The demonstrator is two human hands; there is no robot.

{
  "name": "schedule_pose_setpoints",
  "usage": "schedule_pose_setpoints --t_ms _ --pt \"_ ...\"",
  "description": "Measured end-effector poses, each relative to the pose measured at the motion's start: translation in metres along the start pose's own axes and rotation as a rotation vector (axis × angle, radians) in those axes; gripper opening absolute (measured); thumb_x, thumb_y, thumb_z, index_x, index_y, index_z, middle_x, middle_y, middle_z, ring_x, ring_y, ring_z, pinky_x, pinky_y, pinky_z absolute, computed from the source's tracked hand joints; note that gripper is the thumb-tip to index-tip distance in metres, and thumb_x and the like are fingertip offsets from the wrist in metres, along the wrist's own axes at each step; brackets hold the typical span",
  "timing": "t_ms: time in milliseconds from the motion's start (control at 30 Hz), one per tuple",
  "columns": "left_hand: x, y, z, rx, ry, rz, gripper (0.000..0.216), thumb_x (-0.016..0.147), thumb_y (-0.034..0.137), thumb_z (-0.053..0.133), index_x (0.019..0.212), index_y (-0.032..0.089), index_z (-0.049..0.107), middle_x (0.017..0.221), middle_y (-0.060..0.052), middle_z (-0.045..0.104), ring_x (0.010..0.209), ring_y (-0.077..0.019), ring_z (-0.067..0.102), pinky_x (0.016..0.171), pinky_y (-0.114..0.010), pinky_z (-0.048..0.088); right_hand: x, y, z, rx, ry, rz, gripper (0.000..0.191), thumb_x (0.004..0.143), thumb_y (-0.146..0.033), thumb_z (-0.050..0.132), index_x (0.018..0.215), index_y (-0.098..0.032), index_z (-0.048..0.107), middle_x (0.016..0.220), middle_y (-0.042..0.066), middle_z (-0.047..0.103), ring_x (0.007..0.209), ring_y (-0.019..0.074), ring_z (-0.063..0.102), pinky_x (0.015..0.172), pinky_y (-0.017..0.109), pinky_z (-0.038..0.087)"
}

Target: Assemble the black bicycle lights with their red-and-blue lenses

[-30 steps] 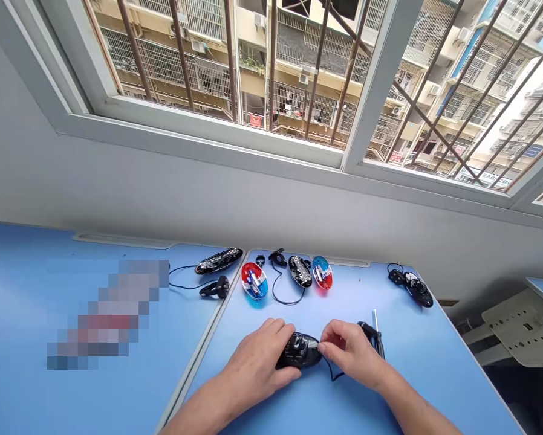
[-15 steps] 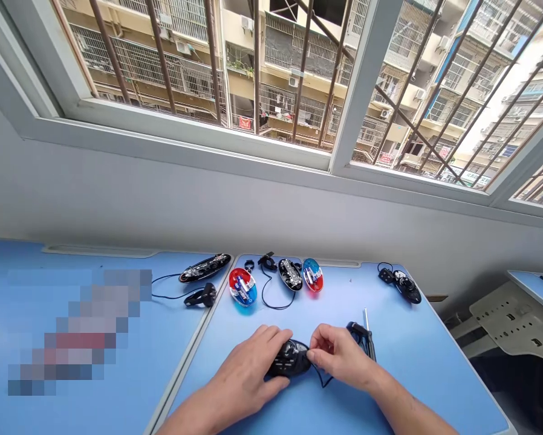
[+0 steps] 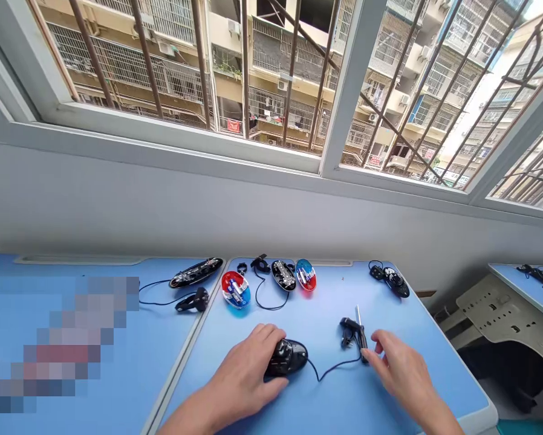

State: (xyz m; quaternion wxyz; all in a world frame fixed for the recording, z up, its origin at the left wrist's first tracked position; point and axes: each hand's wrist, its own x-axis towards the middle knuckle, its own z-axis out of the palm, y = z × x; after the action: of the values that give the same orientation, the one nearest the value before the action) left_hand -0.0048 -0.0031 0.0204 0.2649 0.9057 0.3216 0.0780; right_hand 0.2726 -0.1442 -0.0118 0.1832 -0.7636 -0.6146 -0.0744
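Note:
My left hand (image 3: 256,362) is wrapped round the left end of a glossy black oval device (image 3: 294,356), pressing it against the blue tabletop. From the device's right end a thin black cord (image 3: 337,365) runs to a small black clamp-like part (image 3: 349,329). Beside that part lies a screwdriver (image 3: 362,338), its metal shaft pointing away from me and its dark handle nearer. My right hand (image 3: 401,368) is at the handle, thumb tip at its edge, fingers apart and not closed on it.
Along the back lie red-and-blue oval shells (image 3: 236,290) with batteries inside, a black oval shell (image 3: 283,275) and another corded device (image 3: 393,283). On the left table are a long black shell (image 3: 196,273) and a black clamp (image 3: 193,300). A seam (image 3: 185,356) divides the tables.
My right hand has left the black device's right end and moved right to the screwdriver handle. My left hand still holds the device. The view has shifted slightly right.

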Motion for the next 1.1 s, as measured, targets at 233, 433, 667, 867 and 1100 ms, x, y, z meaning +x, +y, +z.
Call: schedule_pose_setpoints --t_ms 233,433,667,867,1100 --pt "0.005 -0.006 0.005 -0.008 -0.015 0.011 0.038 0.073 0.024 0.058 0.111 0.024 0.051 0.107 -0.006 0.063 0.097 -0.0283 0.059 0.080 -0.036 0.046 -0.020 0.002 0.017 -0.208 -0.114 0.158 0.015 0.092 -0.035 0.051 0.084 -0.022 0.055 0.079 0.003 0.067 0.059 0.0201 0.066 0.048 0.027 0.036" --pt "0.004 -0.003 0.004 0.016 -0.020 0.030 0.043 0.071 0.023 0.059 0.114 0.021 0.050 0.109 -0.008 0.062 0.100 -0.0281 0.057 0.083 -0.037 0.046 -0.019 0.010 0.015 -0.189 -0.069 0.206 0.015 0.092 -0.034 0.051 0.095 -0.021 0.059 0.088 0.006 0.066 0.069 0.0218 0.068 0.050 0.026 0.038" --pt "0.002 -0.001 0.000 -0.009 -0.029 0.011 0.039 0.072 0.024 0.061 0.110 0.022 0.052 0.107 -0.006 0.061 0.099 -0.0273 0.056 0.081 -0.035 0.045 -0.009 0.017 0.024 -0.027 0.066 0.255 0.017 0.087 -0.032 0.049 0.088 -0.022 0.063 0.088 0.007 0.069 0.068 0.0227 0.068 0.047 0.026 0.042" --pt "0.005 0.001 -0.002 -0.007 -0.050 -0.023 0.033 0.072 0.022 0.061 0.105 0.021 0.055 0.104 -0.006 0.062 0.095 -0.0270 0.056 0.077 -0.034 0.045 0.002 0.048 0.005 0.153 0.191 0.333 0.031 0.089 -0.046 0.044 0.092 -0.020 0.062 0.077 0.005 0.072 0.063 0.0202 0.070 0.054 0.029 0.058" --pt "0.006 -0.004 0.004 -0.023 -0.028 0.001 0.034 0.071 0.017 0.060 0.104 0.021 0.054 0.104 -0.005 0.062 0.096 -0.0257 0.055 0.078 -0.034 0.044 0.037 -0.005 -0.045 0.732 0.308 0.135 0.024 0.089 -0.038 0.060 0.103 -0.019 0.064 0.099 0.010 0.073 0.081 0.0210 0.072 0.061 0.030 0.064"
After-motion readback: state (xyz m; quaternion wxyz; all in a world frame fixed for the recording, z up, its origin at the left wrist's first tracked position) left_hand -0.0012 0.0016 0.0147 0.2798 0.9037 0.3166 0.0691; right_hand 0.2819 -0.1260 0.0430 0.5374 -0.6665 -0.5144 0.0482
